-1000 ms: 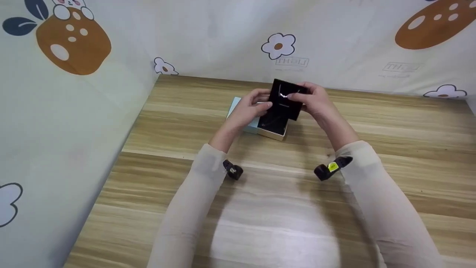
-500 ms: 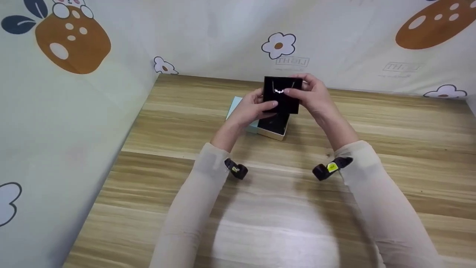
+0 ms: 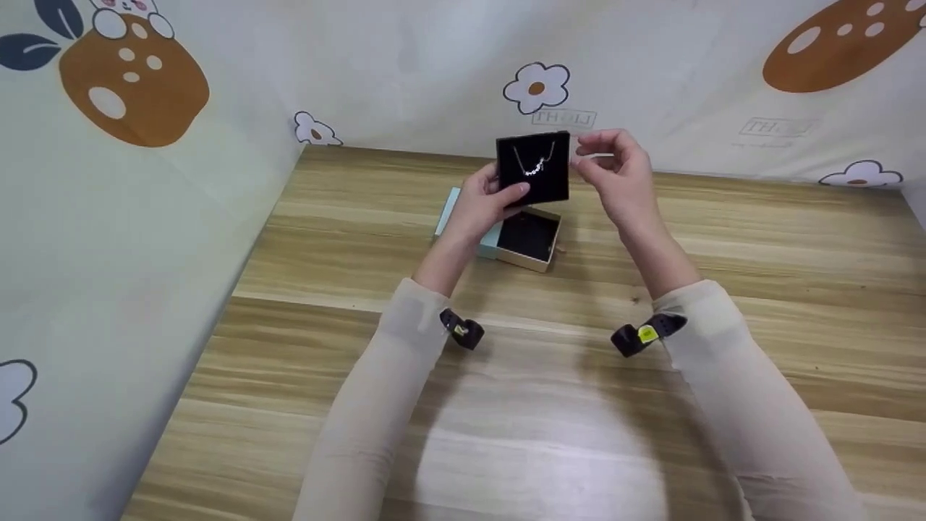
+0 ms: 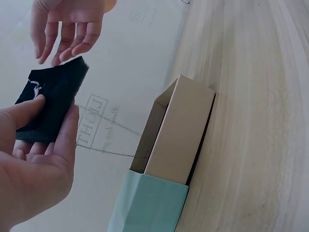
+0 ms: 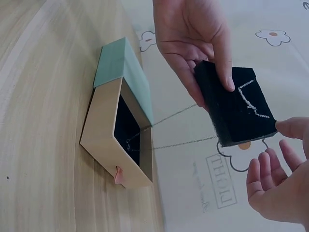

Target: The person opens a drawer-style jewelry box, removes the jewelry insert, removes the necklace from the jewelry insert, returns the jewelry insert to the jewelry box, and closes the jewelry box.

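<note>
While left fingers (image 3: 512, 194) grip black pad (image 3: 548, 181) bearing necklace (image 3: 534, 172) | right fingers (image 3: 605, 139) hang loose, just beside pad

Fingers of the left hand (image 3: 481, 204) partly hidden behind the black pad (image 3: 544, 185), right hand (image 5: 284, 191) cut off by the right wrist view's edge, teal box sleeve (image 4: 150, 203) cropped at the left wrist view's bottom, small wall print (image 5: 198, 186) too blurred to read
</note>
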Demonstrator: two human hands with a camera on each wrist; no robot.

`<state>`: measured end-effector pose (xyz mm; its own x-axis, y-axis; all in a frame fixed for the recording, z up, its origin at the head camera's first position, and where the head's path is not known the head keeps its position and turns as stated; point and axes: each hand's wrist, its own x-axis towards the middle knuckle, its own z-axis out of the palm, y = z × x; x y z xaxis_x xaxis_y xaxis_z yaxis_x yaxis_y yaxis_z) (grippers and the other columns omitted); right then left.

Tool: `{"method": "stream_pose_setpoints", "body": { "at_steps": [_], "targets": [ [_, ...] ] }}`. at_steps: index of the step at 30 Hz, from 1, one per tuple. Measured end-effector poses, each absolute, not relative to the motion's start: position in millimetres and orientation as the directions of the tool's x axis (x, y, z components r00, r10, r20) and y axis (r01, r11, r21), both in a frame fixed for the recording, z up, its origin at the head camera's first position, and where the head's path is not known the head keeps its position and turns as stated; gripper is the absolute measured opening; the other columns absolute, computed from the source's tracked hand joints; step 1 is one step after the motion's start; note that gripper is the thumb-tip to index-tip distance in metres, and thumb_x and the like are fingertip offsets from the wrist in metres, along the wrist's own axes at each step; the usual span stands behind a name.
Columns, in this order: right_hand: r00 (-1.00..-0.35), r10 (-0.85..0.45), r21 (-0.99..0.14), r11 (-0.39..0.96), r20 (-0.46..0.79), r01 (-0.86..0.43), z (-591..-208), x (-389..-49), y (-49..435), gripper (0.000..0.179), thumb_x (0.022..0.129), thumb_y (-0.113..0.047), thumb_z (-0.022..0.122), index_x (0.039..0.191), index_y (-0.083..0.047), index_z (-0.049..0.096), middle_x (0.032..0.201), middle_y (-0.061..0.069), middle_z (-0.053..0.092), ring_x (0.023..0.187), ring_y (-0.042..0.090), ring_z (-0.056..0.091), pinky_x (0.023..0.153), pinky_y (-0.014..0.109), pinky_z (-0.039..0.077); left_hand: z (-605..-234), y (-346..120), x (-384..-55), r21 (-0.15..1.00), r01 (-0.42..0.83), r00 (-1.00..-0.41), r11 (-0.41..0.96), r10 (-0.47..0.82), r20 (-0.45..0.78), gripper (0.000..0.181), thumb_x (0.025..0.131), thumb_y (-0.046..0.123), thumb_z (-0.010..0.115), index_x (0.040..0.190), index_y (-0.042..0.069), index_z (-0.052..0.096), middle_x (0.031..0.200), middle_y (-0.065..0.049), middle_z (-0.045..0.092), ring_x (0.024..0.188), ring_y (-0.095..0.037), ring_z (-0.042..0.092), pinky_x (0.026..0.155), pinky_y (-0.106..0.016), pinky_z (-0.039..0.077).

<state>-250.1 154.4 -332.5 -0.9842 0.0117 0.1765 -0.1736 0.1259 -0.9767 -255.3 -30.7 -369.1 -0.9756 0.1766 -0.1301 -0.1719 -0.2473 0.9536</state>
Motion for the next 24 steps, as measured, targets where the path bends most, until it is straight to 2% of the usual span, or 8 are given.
{"method": "stream_pose_setpoints", "body": {
  "at_steps": [3,6,9,13,19,24],
  "targets": [
    [-0.986,-0.027,-0.977,0.139,0.162,-0.164,-333.5,-249.1,153.2,0.014,0.094,-0.005,0.064,0.107,-0.005,0.063,0.094,-0.009,0.065,0.087,0.006,0.060,0.076,0.018,0.052,-368.3,-29.5,-253.4,0.968,-0.125,-0.986,-0.216,0.137,-0.096,0.046,0.096,0.001,0.062,0.140,0.001,0.050,0.136,-0.022,0.061,0.125,-0.032,0.061,0.103,-0.038,0.052],
    [-0.990,-0.080,-0.984,0.130,0.115,-0.124,-335.0,-248.5,151.0,0.021,0.096,-0.008,0.063,0.115,0.001,0.063,0.092,-0.012,0.068,0.088,0.002,0.062,0.078,0.018,0.055,-366.7,-27.3,-251.1,0.982,-0.072,-0.993,-0.173,0.105,-0.054,0.043,0.097,0.003,0.062,0.139,0.002,0.052,0.133,-0.021,0.063,0.122,-0.029,0.063,0.100,-0.036,0.054],
    [-0.992,-0.113,-0.995,0.076,0.058,-0.067,-335.4,-247.8,148.6,0.029,0.096,-0.008,0.062,0.122,0.005,0.061,0.094,-0.011,0.070,0.088,0.003,0.064,0.081,0.019,0.057,-364.7,-24.9,-248.7,0.992,-0.027,-0.995,-0.124,0.097,-0.015,0.043,0.097,0.005,0.061,0.139,0.003,0.053,0.131,-0.020,0.065,0.117,-0.026,0.066,0.092,-0.030,0.056],
    [-0.993,-0.118,-1.000,-0.023,-0.003,0.005,-333.4,-245.7,147.1,0.027,0.096,-0.007,0.064,0.120,0.004,0.060,0.094,-0.007,0.069,0.087,0.005,0.066,0.081,0.019,0.057,-361.8,-22.0,-244.8,0.998,0.022,-0.995,-0.061,0.096,0.028,0.043,0.098,0.006,0.061,0.140,0.003,0.053,0.129,-0.020,0.066,0.114,-0.024,0.066,0.084,-0.024,0.055],
    [-0.995,-0.095,-0.994,-0.108,-0.018,0.028,-330.9,-244.9,145.1,0.020,0.093,-0.005,0.068,0.111,-0.001,0.062,0.093,-0.002,0.069,0.083,0.006,0.065,0.079,0.018,0.057,-356.2,-18.7,-240.9,0.996,0.083,-0.993,-0.023,0.086,0.084,0.037,0.096,0.004,0.063,0.133,-0.001,0.059,0.127,-0.022,0.067,0.118,-0.026,0.066,0.096,-0.028,0.055],
    [-0.996,-0.083,-0.996,-0.081,-0.016,0.022,-332.7,-245.2,142.8,0.013,0.092,-0.004,0.067,0.103,-0.004,0.060,0.089,-0.004,0.068,0.080,0.005,0.064,0.078,0.018,0.057,-355.6,-17.7,-237.2,0.995,0.099,-0.993,0.030,0.074,0.097,0.032,0.095,0.005,0.065,0.127,-0.001,0.065,0.122,-0.019,0.070,0.112,-0.021,0.068,0.094,-0.027,0.055]
  ]
}}
